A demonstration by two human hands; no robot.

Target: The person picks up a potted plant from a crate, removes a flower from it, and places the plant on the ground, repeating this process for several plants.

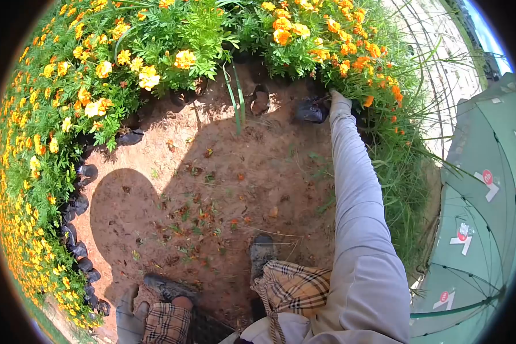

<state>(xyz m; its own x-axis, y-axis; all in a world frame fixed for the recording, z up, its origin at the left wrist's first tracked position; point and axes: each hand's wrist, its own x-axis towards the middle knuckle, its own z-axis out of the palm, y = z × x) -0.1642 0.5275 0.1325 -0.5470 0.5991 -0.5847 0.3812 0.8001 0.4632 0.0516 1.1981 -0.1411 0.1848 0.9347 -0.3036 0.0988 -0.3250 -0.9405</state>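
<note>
1. The black plant bag (311,110) sits on the red dirt (212,172), under the orange flowers (338,51).
2. The right hand (339,102), in a glove, touches the bag's top edge. It is too small to tell if the fingers grip.
3. It is likely best to hold the bag itself, not the stems, so no dirt spills.
4. The left hand (129,315) rests open by the knee and holds nothing.

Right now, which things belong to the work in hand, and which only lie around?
In the work: right hand, black plant bag at its fingertips, orange marigolds beside it.
Only around: green umbrella, black bags along the left edge.
</note>
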